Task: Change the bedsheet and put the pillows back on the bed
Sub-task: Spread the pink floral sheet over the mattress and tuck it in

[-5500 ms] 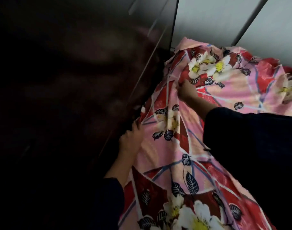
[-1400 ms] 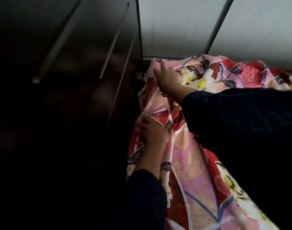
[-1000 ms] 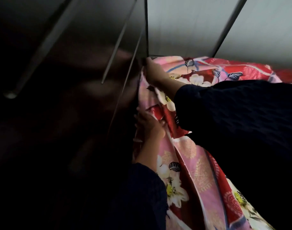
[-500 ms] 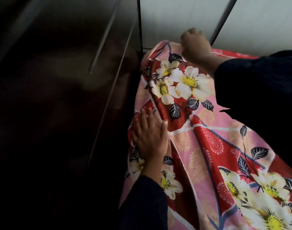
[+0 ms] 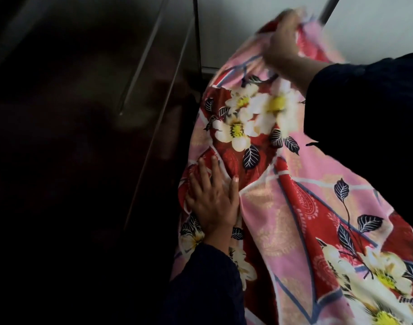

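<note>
**A:** The left hand point(image 5: 212, 200) is lying flat on the glossy pink-and-red bedsheet printed with white flowers and dark leaves point(image 5: 294, 219). Its fingers point(image 5: 202, 167) are straight and slightly spread, with the thumb out to the side, pressing the cloth down near the bed's left edge.

**B:** And the right hand point(image 5: 282, 43) is working at the far corner. Its fingers are curling round a bunched fistful of that same bedsheet and holding it raised in front of the pale wall panel point(image 5: 236, 24). It's blurring, so I can't tell the exact grip.

**A:** Here's the relation I'm watching. The bedsheet is running lengthways from the near right toward that far corner, and its left side is dropping just beside the tall dark glossy wardrobe point(image 5: 83, 113). The loose corner is sitting beyond the left fingertips and to their right.

**B:** So the right hand is nearer the corner, and the left is anchoring the side. I'm judging that the corner is about to be drawn taut and tucked down. The gap beside the wardrobe is looking tight.

**A:** Are you reading any writing?

**B:** None. There's no label or brand showing on the cloth, only the pattern. The wardrobe's long metal bar handles point(image 5: 142, 59) are showing no marks either, and no pillows are showing.
</note>
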